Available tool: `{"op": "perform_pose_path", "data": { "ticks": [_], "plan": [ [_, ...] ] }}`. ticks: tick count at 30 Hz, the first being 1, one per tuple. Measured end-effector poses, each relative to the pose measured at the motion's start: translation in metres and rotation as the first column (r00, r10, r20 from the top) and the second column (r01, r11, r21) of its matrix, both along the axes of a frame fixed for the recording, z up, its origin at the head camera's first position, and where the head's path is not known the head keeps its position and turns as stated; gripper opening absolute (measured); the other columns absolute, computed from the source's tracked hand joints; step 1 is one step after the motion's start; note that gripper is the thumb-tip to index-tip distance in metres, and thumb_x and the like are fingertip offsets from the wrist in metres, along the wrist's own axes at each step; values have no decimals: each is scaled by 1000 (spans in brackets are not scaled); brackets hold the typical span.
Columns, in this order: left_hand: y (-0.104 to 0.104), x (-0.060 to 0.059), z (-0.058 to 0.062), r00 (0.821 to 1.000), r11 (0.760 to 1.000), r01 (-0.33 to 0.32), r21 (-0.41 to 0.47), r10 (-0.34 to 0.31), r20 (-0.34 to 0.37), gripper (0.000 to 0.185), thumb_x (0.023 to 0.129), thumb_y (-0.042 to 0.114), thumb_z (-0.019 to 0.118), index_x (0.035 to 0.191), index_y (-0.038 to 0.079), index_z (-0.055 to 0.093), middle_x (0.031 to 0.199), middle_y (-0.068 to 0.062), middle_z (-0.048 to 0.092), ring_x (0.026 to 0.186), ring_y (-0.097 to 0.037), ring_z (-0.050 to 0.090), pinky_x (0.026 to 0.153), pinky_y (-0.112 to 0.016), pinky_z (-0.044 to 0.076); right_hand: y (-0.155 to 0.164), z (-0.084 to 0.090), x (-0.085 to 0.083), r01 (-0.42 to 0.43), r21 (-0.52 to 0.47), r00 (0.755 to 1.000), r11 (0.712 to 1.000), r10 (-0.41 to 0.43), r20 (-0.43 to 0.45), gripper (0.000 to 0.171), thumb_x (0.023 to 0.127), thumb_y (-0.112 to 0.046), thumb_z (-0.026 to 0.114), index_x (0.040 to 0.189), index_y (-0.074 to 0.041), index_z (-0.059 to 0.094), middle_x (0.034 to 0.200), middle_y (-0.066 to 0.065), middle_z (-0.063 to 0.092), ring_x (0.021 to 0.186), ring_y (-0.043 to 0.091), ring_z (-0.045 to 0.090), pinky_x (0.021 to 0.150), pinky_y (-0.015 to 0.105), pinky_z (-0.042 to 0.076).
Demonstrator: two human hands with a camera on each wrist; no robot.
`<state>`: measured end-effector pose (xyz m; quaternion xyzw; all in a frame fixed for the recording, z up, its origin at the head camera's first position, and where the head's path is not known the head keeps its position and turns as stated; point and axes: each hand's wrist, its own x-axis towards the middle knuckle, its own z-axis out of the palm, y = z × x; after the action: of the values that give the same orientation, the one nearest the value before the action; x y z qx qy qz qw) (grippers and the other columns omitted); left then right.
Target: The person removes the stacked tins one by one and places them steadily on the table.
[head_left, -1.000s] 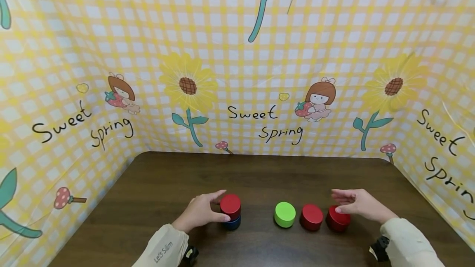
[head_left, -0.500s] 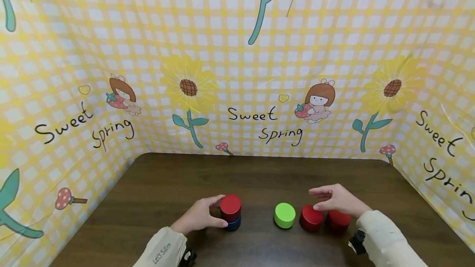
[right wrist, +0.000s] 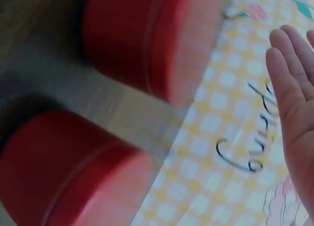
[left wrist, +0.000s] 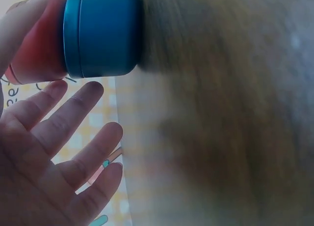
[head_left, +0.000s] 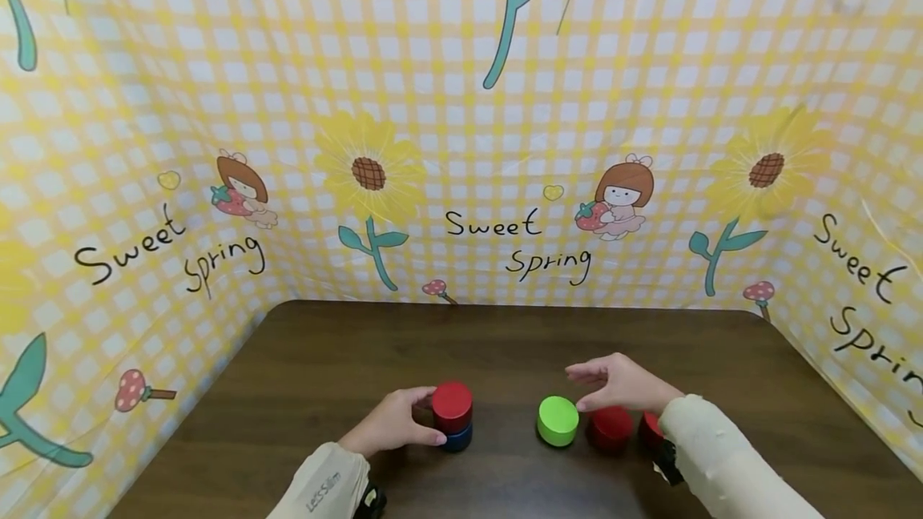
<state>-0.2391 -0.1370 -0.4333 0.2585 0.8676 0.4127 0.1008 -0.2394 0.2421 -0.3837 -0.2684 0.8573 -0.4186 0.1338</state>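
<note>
Two small round lidded tins stand stacked at the middle of the table, a red tin [head_left: 453, 407] on top of a blue tin [left wrist: 105, 34]. My left hand [head_left: 394, 423] is at the left side of the stack, thumb in front and fingers behind. In the left wrist view its fingers are spread, their tips close to the tins. My right hand [head_left: 623, 384] hovers with extended fingers and nothing in it, behind a second red tin [head_left: 610, 432] and beside a green tin [head_left: 558, 421]. A third red tin [head_left: 650, 429] is partly hidden by the right sleeve.
The green tin and two red tins form a row on the right of the dark wooden table [head_left: 404, 343]. A yellow checked cloth [head_left: 476, 142] with printed flowers and lettering rises behind the table and along both sides.
My right hand has moved left, from over the rightmost red tin past the middle one to near the green tin. My left hand and the stack stay in place.
</note>
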Motion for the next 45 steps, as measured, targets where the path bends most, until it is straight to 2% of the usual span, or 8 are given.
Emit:
{"op": "perform_pose_path", "data": {
  "ticks": [3, 7, 10, 15, 24, 30, 37, 45],
  "plan": [
    [1, -1, -1, 1000, 1000, 14, 20, -14, 6, 63, 76, 19, 82, 126, -9, 55, 109, -13, 67, 103, -31, 61, 92, -53, 44, -14, -3, -3, 1, 12, 1000, 1000, -1, -31, 54, 82, -16, 75, 126, 8, 57, 122, 27, 60, 114, 42, 56, 89, 49, 48],
    [3, -2, -3, 999, 999, 24, 36, -25, 25, 59, 75, 16, 82, 124, -5, 58, 108, -10, 68, 101, -28, 62, 91, -51, 45, -33, -8, -6, 59, -15, 994, 998, -60, -86, 57, 82, -18, 77, 130, 4, 55, 122, 23, 61, 113, 39, 56, 91, 51, 46],
    [5, -1, -3, 999, 1000, -4, 23, 3, 41, 62, 74, 16, 83, 125, -7, 57, 111, -12, 66, 104, -31, 61, 92, -52, 44, -48, -10, -8, 78, -46, 992, 996, -82, -98, 61, 82, -18, 76, 134, 2, 52, 123, 22, 60, 114, 38, 56, 92, 53, 45],
    [7, 0, 0, 998, 998, -61, -23, 62, 29, 67, 72, 20, 85, 125, -9, 56, 113, -15, 65, 107, -33, 59, 93, -53, 44, -73, -10, -10, 1, -101, 997, 995, -9, -79, 67, 84, -18, 76, 139, 5, 45, 126, 24, 57, 116, 42, 53, 94, 55, 42],
    [9, -2, -2, 999, 999, -49, -22, 49, -15, 53, 70, 22, 86, 113, 0, 64, 101, -5, 69, 94, -23, 63, 86, -48, 48, -118, -11, -15, -116, -108, 991, 987, 108, -85, 66, 81, -16, 78, 136, 6, 48, 125, 26, 58, 116, 40, 55, 95, 52, 43],
    [10, 0, -3, 999, 999, -31, -21, 30, -32, 46, 70, 20, 86, 108, 3, 67, 98, -3, 69, 91, -22, 63, 83, -43, 49, -139, -17, -12, -116, -131, 992, 984, 108, -69, 64, 80, -16, 79, 134, 5, 51, 128, 22, 56, 117, 33, 56, 96, 48, 44],
    [10, 1, -2, 999, 999, -38, -25, 37, -23, 42, 70, 20, 86, 105, 4, 68, 96, -1, 69, 88, -18, 62, 80, -37, 49, -149, -20, -9, -115, -149, 992, 982, 108, -60, 65, 80, -16, 79, 134, 6, 51, 129, 20, 56, 119, 30, 54, 96, 45, 45],
    [12, 1, -3, 998, 998, -46, -36, 45, -42, 42, 69, 21, 86, 103, 4, 68, 96, -2, 70, 87, -19, 62, 80, -40, 48, -154, -26, -12, -133, -134, 989, 982, 122, -86, 67, 79, -14, 80, 134, 10, 49, 129, 20, 56, 118, 31, 55, 95, 43, 46]
  ]
}}
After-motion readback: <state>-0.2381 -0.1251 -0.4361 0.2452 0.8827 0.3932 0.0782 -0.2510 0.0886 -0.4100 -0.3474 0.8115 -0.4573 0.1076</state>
